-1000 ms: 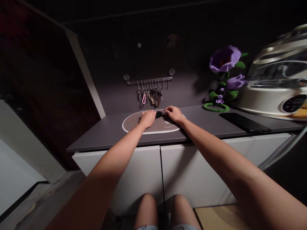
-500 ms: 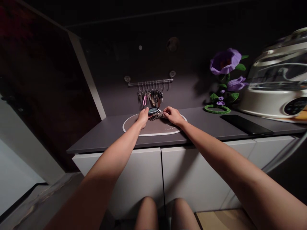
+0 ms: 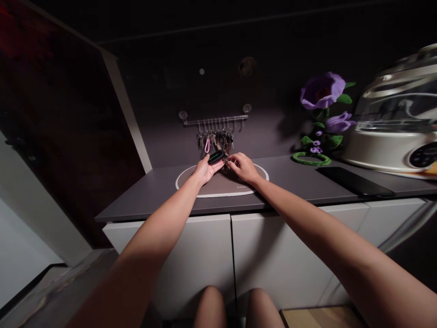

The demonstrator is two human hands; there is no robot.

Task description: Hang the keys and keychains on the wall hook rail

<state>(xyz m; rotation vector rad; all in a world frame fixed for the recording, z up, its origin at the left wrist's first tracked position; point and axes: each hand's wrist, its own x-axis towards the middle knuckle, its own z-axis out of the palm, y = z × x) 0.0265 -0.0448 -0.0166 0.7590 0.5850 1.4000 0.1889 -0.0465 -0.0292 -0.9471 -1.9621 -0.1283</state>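
My left hand holds a dark oval key fob with greenish marks on its face, the thumb at its edge and the fingers stretched beneath it. At the fob's right end, the fingers of my right hand are pinched around its metal ring and clip. Some keys dangle there between the hands, partly hidden by the fingers. Both hands are above a brown oval mat with a white rim. Behind them, several keys and a pink strap hang from a clear hook rail on the wall.
On the right of the dark counter lies a black phone-like slab. Behind it stand purple craft flowers with a green ring base and a cream appliance with a clear dome. White cabinet doors are below.
My left hand has turned palm-up with its fingers under the fob, which now shows greenish marks. My right hand has moved slightly left, closer to the fob's ring.
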